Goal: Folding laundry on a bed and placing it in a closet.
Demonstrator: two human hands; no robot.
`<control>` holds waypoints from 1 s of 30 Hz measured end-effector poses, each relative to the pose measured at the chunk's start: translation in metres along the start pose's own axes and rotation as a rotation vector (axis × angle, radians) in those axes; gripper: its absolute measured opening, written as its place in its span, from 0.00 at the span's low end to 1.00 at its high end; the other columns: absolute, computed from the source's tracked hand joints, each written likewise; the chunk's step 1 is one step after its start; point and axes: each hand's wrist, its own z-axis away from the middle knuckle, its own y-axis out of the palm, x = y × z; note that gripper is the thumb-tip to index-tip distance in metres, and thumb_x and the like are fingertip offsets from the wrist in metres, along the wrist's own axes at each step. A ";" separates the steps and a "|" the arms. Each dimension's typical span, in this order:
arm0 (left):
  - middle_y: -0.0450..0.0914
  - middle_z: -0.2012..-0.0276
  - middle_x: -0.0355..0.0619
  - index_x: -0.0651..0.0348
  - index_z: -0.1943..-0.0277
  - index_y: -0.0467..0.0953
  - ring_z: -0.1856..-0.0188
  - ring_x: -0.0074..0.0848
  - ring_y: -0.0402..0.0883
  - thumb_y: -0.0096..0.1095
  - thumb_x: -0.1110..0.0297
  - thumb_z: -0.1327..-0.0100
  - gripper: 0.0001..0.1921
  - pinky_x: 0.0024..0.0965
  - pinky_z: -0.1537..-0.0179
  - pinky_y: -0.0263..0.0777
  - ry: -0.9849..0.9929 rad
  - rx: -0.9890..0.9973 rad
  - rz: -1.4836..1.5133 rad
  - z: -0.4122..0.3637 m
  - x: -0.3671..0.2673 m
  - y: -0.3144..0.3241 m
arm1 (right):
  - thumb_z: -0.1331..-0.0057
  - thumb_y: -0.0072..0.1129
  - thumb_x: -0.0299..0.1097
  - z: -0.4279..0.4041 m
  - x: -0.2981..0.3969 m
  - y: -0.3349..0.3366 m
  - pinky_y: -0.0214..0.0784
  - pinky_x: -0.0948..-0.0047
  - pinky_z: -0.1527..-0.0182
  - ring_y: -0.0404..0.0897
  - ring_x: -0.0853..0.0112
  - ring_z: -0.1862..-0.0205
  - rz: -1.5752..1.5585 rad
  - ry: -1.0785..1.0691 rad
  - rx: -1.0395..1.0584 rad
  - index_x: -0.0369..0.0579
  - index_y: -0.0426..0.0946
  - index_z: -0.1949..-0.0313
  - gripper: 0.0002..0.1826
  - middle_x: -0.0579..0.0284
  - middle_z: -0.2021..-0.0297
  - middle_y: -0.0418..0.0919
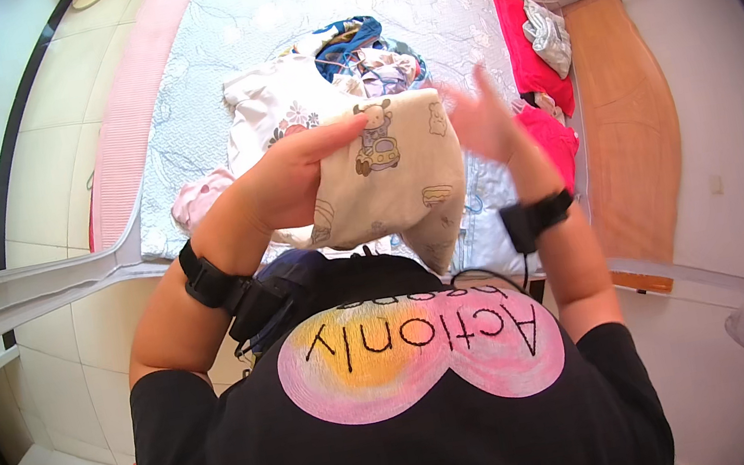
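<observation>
A cream cloth garment with cartoon prints (397,163) hangs folded in front of my chest. My left hand (287,180) grips its left side, thumb on top and the fingers hidden behind the cloth. Just off the garment's right edge, my right hand (481,113) is raised, blurred, its fingers apart and nothing in it. Beyond the cloth lie a white garment with a flower print (264,107) and a heap of blue and patterned clothes (381,59). A pale pink garment (202,197) rests beside my left forearm.
A bed with a pale quilted cover (193,115) spreads before me. At its right side are red cloths (550,138) and a folded grey-white garment (545,37). A light-blue garment (492,228) lies near my right wrist. White netting edging (32,301) crosses at left.
</observation>
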 end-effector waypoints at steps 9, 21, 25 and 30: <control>0.75 0.47 0.54 0.67 0.39 0.64 0.49 0.36 0.79 0.43 0.59 0.30 0.23 0.37 0.48 0.74 0.067 -0.014 0.395 0.002 -0.006 -0.012 | 0.36 0.31 0.71 0.030 0.021 0.071 0.47 0.50 0.33 0.55 0.51 0.32 -0.932 0.000 0.066 0.40 0.45 0.31 0.49 0.43 0.33 0.53; 0.78 0.54 0.54 0.71 0.47 0.70 0.54 0.34 0.80 0.46 0.62 0.37 0.22 0.34 0.50 0.72 0.039 -0.431 -0.127 0.021 -0.029 -0.044 | 0.36 0.48 0.25 0.048 0.034 0.041 0.65 0.62 0.42 0.74 0.61 0.45 -0.489 -0.349 -0.132 0.41 0.54 0.33 0.31 0.46 0.46 0.73; 0.79 0.58 0.51 0.71 0.51 0.73 0.58 0.30 0.80 0.48 0.65 0.38 0.19 0.31 0.53 0.72 0.015 -0.673 -0.568 0.023 -0.023 -0.060 | 0.36 0.50 0.25 0.051 0.031 0.046 0.68 0.74 0.49 0.77 0.72 0.54 -0.087 -0.283 -0.325 0.37 0.64 0.39 0.25 0.53 0.52 0.77; 0.79 0.57 0.53 0.70 0.49 0.71 0.59 0.31 0.82 0.49 0.65 0.36 0.18 0.31 0.58 0.78 0.134 -0.519 -0.020 0.019 -0.022 -0.037 | 0.35 0.53 0.26 0.049 0.032 0.053 0.67 0.68 0.45 0.75 0.67 0.48 -0.102 -0.305 -0.270 0.39 0.61 0.37 0.27 0.51 0.48 0.75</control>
